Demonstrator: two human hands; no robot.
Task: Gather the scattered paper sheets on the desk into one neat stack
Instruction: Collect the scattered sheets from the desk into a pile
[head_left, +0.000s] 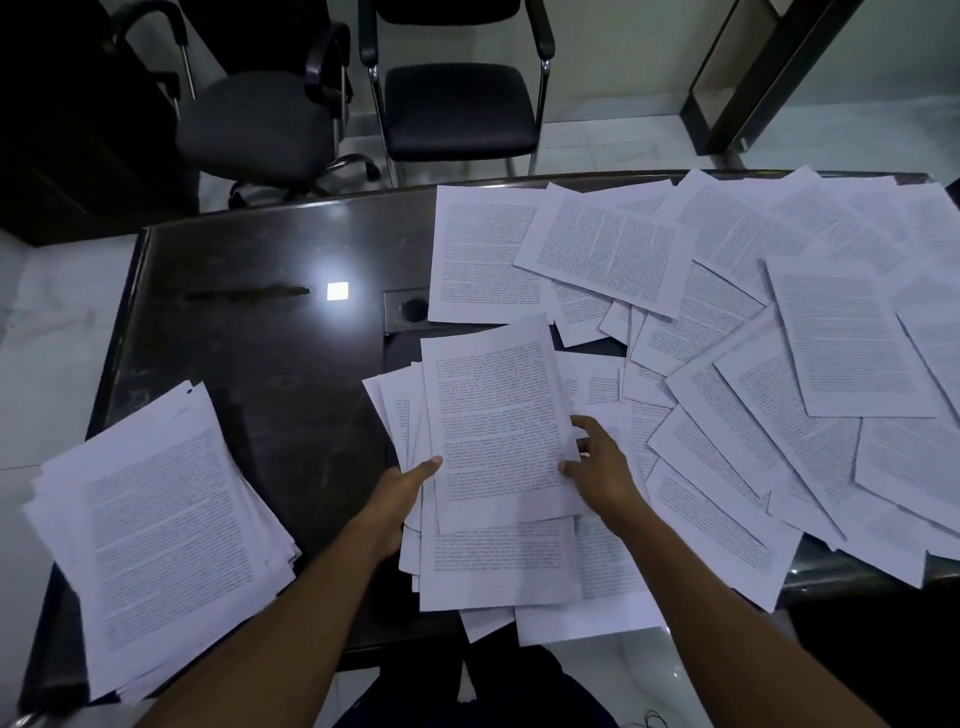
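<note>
From the head view, your risk is the loose bundle (498, 467) in front of you: its sheets are fanned and several hang over the near edge of the desk (249, 322), so a hasty lift could let the lower ones slide to the floor. Dragging it sideways could also snag the scattered sheets (779, 332) overlapping on the right.

Your left hand (402, 486) grips the bundle's left edge, thumb on top. Your right hand (597, 462) pinches the top sheet's right edge, fingers curled. The gathered stack (161, 535) (not yet squared) lies at the left, well apart.
</note>
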